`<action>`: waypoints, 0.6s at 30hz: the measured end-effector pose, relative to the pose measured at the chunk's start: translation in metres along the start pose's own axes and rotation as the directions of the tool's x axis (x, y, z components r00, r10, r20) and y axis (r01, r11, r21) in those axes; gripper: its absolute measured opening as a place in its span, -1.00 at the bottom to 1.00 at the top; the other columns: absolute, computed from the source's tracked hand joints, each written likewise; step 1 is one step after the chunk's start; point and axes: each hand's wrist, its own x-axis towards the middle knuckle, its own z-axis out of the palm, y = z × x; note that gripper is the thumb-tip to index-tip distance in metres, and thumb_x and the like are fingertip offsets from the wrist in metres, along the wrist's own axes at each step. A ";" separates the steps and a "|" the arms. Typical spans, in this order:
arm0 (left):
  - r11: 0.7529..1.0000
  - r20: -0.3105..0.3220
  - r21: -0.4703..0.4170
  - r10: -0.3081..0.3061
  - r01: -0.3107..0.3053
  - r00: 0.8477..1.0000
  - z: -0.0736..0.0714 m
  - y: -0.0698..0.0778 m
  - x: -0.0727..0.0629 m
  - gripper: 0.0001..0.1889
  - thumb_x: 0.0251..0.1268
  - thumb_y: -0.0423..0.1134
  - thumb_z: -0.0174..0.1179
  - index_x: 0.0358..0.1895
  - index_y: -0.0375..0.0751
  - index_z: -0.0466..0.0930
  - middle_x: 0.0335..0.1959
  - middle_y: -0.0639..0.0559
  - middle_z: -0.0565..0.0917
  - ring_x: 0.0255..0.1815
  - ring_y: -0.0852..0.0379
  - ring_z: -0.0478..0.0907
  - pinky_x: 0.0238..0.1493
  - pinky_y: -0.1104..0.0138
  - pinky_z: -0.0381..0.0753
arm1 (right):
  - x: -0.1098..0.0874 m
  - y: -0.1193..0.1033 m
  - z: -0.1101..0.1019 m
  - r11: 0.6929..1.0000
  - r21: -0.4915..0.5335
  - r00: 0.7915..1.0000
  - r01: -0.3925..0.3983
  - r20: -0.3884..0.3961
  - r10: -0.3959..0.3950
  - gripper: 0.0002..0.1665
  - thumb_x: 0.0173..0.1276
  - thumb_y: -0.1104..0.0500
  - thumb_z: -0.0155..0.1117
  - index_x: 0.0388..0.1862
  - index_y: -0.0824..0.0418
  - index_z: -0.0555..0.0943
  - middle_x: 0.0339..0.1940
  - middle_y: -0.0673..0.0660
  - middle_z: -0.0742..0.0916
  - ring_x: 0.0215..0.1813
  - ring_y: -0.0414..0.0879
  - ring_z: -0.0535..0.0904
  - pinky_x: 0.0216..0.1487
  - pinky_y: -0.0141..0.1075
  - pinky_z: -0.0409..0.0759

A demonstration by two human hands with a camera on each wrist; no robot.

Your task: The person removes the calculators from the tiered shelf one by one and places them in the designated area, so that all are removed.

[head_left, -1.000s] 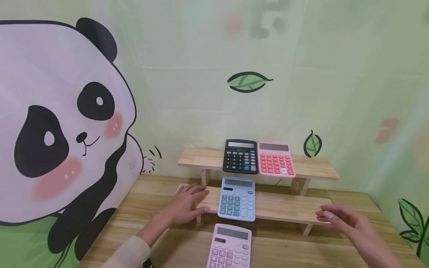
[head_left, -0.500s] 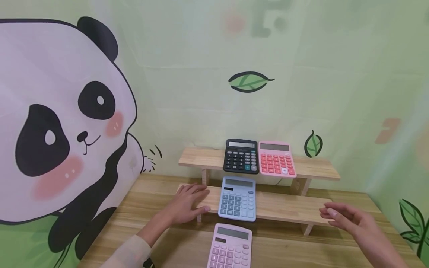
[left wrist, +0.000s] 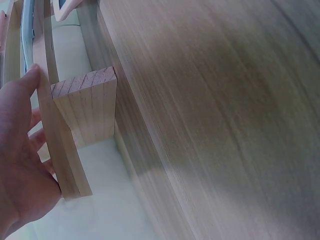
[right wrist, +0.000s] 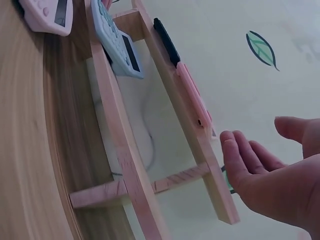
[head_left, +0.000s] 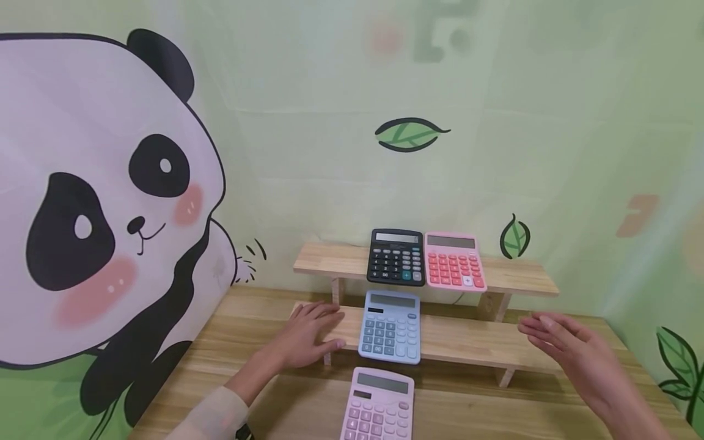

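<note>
Our left hand (head_left: 308,336) is nearer the blue calculator (head_left: 389,327).
We rest that hand, fingers relaxed, on the lower shelf (head_left: 473,339); just right, the calculator lies across it, long axis near to far; well apart rightward, our right hand (head_left: 574,354) holds nothing, fingers straight.

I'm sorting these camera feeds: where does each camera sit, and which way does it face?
Head: worn on the head, looking forward and down at the pale wooden two-tier rack; left hand, right hand and pale left sleeve show.
Left wrist: on that wrist, looking at the rack's pale wooden leg; left hand shows at left.
Right wrist: on that wrist, looking along the rack; right hand shows at right.
Shared: head and right wrist both show the light-blue rectangular plastic calculator.
</note>
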 end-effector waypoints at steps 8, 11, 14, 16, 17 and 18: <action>1.000 0.006 0.015 -0.003 0.003 1.000 0.000 0.000 -0.001 -0.25 0.53 0.38 0.09 0.57 0.00 0.45 0.61 -0.03 0.38 0.63 -0.23 0.21 0.60 -0.29 0.08 | 0.026 0.001 0.013 0.930 0.366 0.994 -0.017 0.110 -0.024 -0.68 0.76 0.20 0.01 0.17 0.18 0.71 0.19 0.16 0.78 0.29 -0.03 0.70 0.34 -0.26 0.61; 1.000 0.011 0.022 -0.005 0.005 1.000 0.000 -0.001 -0.001 -0.25 0.53 0.38 0.08 0.57 0.01 0.45 0.61 -0.02 0.38 0.64 -0.22 0.22 0.60 -0.28 0.09 | 0.038 0.004 0.018 0.899 0.436 0.989 -0.046 0.146 -0.020 -0.65 0.77 0.21 -0.04 0.22 0.28 0.67 0.23 0.21 0.75 0.33 0.00 0.67 0.38 -0.25 0.58; 1.000 0.015 0.024 -0.005 0.005 1.000 0.000 0.000 -0.001 -0.25 0.53 0.38 0.08 0.58 0.01 0.44 0.62 -0.02 0.37 0.64 -0.22 0.21 0.61 -0.26 0.09 | 0.049 0.007 0.022 0.886 0.458 0.989 -0.072 0.146 0.005 -0.64 0.77 0.18 -0.03 0.22 0.30 0.66 0.23 0.22 0.75 0.31 -0.01 0.68 0.38 -0.26 0.58; 1.000 0.012 0.026 0.002 -0.002 1.000 -0.001 0.000 -0.001 -0.25 0.53 0.37 0.09 0.57 0.00 0.44 0.61 -0.03 0.38 0.63 -0.23 0.22 0.60 -0.25 0.10 | 0.057 0.008 0.025 0.881 0.464 0.991 -0.097 0.130 0.041 -0.66 0.77 0.16 0.00 0.19 0.29 0.67 0.21 0.21 0.75 0.30 -0.02 0.69 0.39 -0.27 0.58; 1.000 0.008 0.023 0.006 -0.006 1.000 -0.002 0.000 -0.001 -0.26 0.54 0.36 0.10 0.57 -0.01 0.45 0.60 -0.04 0.39 0.63 -0.24 0.23 0.60 -0.26 0.11 | 0.060 0.008 0.026 0.879 0.464 0.991 -0.111 0.118 0.063 -0.67 0.76 0.15 0.02 0.17 0.28 0.67 0.19 0.20 0.76 0.28 -0.02 0.69 0.39 -0.27 0.58; 1.000 0.005 0.022 0.011 -0.011 1.000 -0.002 0.001 -0.001 -0.27 0.54 0.35 0.10 0.56 -0.02 0.46 0.60 -0.05 0.39 0.62 -0.25 0.23 0.59 -0.27 0.12 | 0.063 0.009 0.028 0.875 0.468 0.990 -0.126 0.109 0.084 -0.69 0.75 0.14 0.03 0.16 0.27 0.66 0.17 0.20 0.76 0.28 -0.02 0.69 0.40 -0.26 0.56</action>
